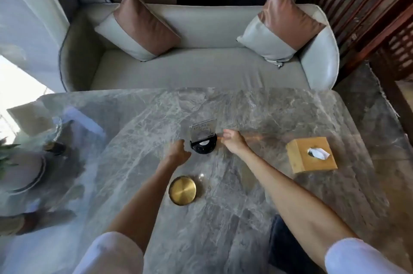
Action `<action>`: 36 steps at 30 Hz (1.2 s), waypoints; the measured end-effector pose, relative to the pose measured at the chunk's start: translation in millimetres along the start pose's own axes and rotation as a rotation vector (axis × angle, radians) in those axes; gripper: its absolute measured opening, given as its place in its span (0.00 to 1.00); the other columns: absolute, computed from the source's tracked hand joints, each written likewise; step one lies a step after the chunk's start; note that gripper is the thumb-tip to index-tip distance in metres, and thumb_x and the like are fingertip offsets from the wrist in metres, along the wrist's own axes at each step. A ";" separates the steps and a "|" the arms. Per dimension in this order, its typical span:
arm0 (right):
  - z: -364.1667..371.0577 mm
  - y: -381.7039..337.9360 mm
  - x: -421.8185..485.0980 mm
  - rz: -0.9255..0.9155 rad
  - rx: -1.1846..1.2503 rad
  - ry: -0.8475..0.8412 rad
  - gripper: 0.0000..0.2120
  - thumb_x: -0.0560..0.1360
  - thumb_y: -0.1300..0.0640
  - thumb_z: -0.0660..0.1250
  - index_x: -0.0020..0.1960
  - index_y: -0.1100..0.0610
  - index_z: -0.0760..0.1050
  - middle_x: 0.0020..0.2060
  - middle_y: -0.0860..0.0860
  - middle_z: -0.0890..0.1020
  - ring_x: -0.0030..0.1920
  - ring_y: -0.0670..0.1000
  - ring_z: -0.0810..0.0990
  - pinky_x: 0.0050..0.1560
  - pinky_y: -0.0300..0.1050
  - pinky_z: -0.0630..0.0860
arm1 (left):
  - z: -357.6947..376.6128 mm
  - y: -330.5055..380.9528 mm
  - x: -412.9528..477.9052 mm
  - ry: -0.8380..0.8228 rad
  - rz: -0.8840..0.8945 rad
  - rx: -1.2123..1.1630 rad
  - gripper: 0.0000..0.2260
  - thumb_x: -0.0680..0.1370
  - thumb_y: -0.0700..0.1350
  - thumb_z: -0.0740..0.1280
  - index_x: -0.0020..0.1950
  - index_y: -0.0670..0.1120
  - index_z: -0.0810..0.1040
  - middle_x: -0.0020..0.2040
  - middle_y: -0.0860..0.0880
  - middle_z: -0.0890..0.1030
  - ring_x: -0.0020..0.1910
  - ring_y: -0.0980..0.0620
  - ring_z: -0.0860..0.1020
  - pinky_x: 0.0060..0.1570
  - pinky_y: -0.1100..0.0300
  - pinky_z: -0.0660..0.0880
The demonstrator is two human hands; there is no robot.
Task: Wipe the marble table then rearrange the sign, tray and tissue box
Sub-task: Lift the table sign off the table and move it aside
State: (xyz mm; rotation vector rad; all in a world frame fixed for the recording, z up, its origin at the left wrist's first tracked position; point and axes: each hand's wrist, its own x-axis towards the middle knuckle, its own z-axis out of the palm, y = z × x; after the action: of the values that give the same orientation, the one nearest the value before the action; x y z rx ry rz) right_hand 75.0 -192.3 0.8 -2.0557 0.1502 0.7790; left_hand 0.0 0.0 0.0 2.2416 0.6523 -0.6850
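Note:
A clear acrylic sign (203, 132) stands upright in a round black base (203, 146) near the middle of the grey marble table (257, 195). My left hand (177, 153) is just left of the base, fingers curled, empty. My right hand (233, 140) is just right of the sign, fingers loosely bent and apart from it. A small round brass tray (182, 190) lies closer to me, between my forearms. The wooden tissue box (311, 154), with a white tissue poking out, sits to the right. No cloth is in view.
A pale sofa (196, 68) with two cushions runs along the table's far edge. At the table's left end stand a grey plate stack (24, 173) and a green plant (5, 153). A dark wooden screen (368, 5) rises at the right.

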 end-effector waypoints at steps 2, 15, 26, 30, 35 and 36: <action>20.6 12.0 31.2 0.033 0.010 0.001 0.26 0.75 0.71 0.65 0.72 0.66 0.67 0.67 0.59 0.76 0.68 0.57 0.75 0.67 0.47 0.71 | 4.7 -5.2 16.5 -0.039 -0.004 -0.030 0.29 0.77 0.40 0.68 0.75 0.37 0.63 0.71 0.36 0.72 0.70 0.39 0.72 0.69 0.48 0.70; 52.5 39.9 69.9 -0.027 0.046 0.069 0.15 0.76 0.65 0.69 0.62 0.64 0.79 0.56 0.54 0.83 0.56 0.50 0.79 0.57 0.41 0.73 | 30.7 -6.8 60.3 0.067 0.048 -0.129 0.14 0.80 0.37 0.62 0.65 0.42 0.78 0.60 0.38 0.82 0.60 0.38 0.78 0.51 0.54 0.72; -16.0 29.8 28.2 -0.050 0.189 0.035 0.11 0.75 0.64 0.71 0.56 0.64 0.82 0.50 0.56 0.84 0.51 0.51 0.83 0.47 0.37 0.81 | 12.6 47.5 44.4 0.082 0.205 -0.203 0.11 0.81 0.40 0.62 0.60 0.40 0.80 0.57 0.41 0.83 0.58 0.42 0.80 0.56 0.56 0.74; -92.5 36.5 3.5 -0.124 0.132 0.128 0.13 0.74 0.63 0.72 0.59 0.61 0.82 0.51 0.54 0.85 0.53 0.50 0.83 0.52 0.43 0.82 | 31.9 117.9 31.0 0.033 0.312 -0.213 0.11 0.81 0.42 0.63 0.60 0.41 0.80 0.56 0.42 0.84 0.55 0.44 0.81 0.55 0.54 0.76; -211.6 59.2 -18.5 -0.197 -0.097 0.271 0.14 0.73 0.52 0.71 0.57 0.55 0.82 0.52 0.50 0.87 0.53 0.48 0.84 0.55 0.47 0.79 | 76.3 241.7 20.2 0.018 0.423 -0.165 0.11 0.81 0.40 0.63 0.60 0.38 0.80 0.56 0.37 0.83 0.56 0.39 0.81 0.55 0.49 0.77; -236.3 67.4 -24.1 -0.189 -0.129 0.311 0.18 0.71 0.46 0.69 0.56 0.54 0.82 0.50 0.50 0.87 0.51 0.48 0.84 0.54 0.48 0.80 | 86.4 269.3 16.4 0.008 0.460 -0.136 0.11 0.81 0.41 0.63 0.59 0.38 0.80 0.56 0.37 0.83 0.56 0.38 0.81 0.55 0.49 0.77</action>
State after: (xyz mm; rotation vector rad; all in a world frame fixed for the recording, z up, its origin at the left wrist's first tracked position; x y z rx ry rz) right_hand 140.9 -422.9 59.5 -2.2662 0.0781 0.3585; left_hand 154.1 -229.6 61.8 2.1576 0.1651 -0.3874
